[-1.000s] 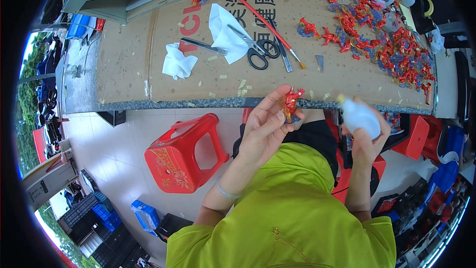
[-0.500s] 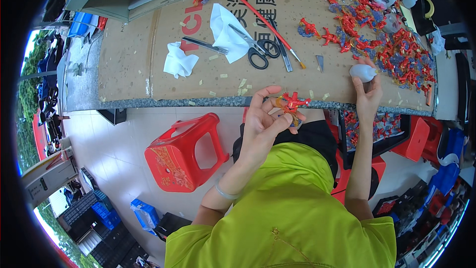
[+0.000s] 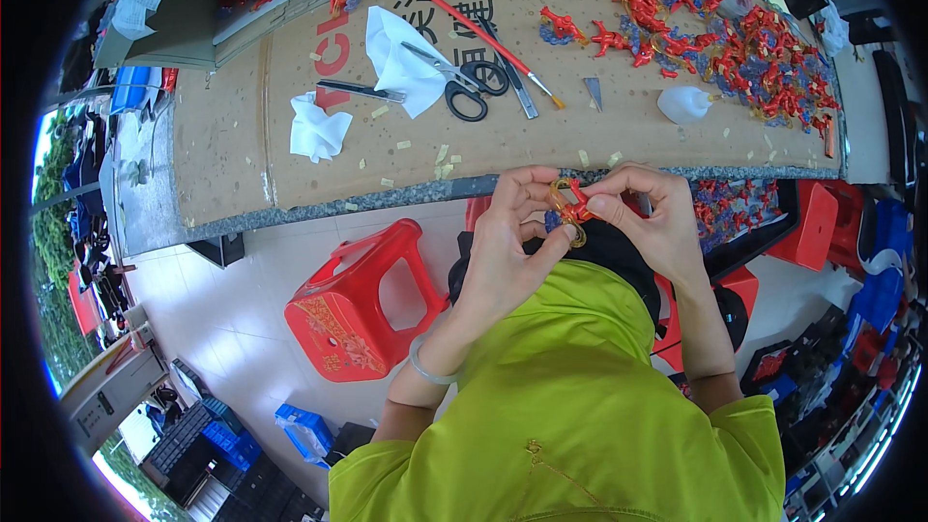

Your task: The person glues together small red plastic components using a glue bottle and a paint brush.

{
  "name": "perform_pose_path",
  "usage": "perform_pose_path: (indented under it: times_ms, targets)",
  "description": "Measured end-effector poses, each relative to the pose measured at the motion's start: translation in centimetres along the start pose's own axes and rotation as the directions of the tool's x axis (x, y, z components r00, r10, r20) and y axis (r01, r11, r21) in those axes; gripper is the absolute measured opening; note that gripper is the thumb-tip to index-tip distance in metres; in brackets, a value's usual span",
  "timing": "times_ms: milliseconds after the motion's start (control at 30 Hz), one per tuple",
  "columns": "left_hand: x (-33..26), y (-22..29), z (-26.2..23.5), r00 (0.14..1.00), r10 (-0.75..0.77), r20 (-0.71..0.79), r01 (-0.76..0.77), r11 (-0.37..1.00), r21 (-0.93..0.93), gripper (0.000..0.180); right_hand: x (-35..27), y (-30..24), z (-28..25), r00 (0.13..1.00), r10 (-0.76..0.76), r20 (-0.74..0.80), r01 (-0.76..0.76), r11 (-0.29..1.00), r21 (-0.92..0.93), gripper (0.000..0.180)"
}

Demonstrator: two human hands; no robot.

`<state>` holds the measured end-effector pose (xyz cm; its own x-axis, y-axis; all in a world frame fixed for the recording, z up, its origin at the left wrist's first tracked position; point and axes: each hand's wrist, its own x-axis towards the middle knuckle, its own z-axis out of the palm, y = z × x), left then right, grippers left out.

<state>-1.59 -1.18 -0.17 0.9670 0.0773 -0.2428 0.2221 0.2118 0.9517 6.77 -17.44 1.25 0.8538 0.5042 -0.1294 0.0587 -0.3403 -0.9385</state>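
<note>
A small red plastic toy figure (image 3: 576,205) with clear yellow and blue parts is held just in front of the table's near edge. My left hand (image 3: 512,246) pinches it from the left between thumb and fingers. From the other side my right hand (image 3: 650,222) has thumb and forefinger closed on the figure's red part. Fingers cover some of the toy. On the cardboard beyond my right hand rests a small white squeeze bottle (image 3: 683,104), touched by neither hand.
Many similar figures lie heaped (image 3: 764,63) at the table's right. Black-handled scissors (image 3: 468,90), a red paintbrush (image 3: 503,53), a cutter knife (image 3: 520,92), tweezers (image 3: 360,91) and white tissues (image 3: 319,128) lie on the cardboard (image 3: 227,150). A red stool (image 3: 362,300) stands left of me.
My right hand has let go of the squeeze bottle, leaving it on the table, and come left to grip the figure. The figure has turned in my left hand. The view has shifted slightly.
</note>
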Motion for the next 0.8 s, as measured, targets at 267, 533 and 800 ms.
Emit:
perform_pose_path:
  times_ms: [267, 533, 800]
  targets:
    - [-0.8, -0.7, -1.0, 0.984, -0.164, 0.07, 0.174, 0.969, -0.173, 0.006, 0.6, 0.0, 0.6, 0.98, 0.148, 0.131, -0.172, 0.967, 0.19, 0.014]
    - [-0.7, -1.1, -1.1, 0.988, -0.135, 0.074, 0.148, 0.963, -0.224, 0.008, 0.9, 0.5, 0.7, 0.943, 0.237, 0.233, -0.302, 0.904, 0.304, 0.013]
    - [-0.3, -0.3, -1.2, 0.976, -0.159, 0.149, 0.191, 0.953, -0.233, 0.007, 1.1, 0.2, 0.1, 0.954, 0.213, 0.211, -0.278, 0.89, 0.362, 0.016]
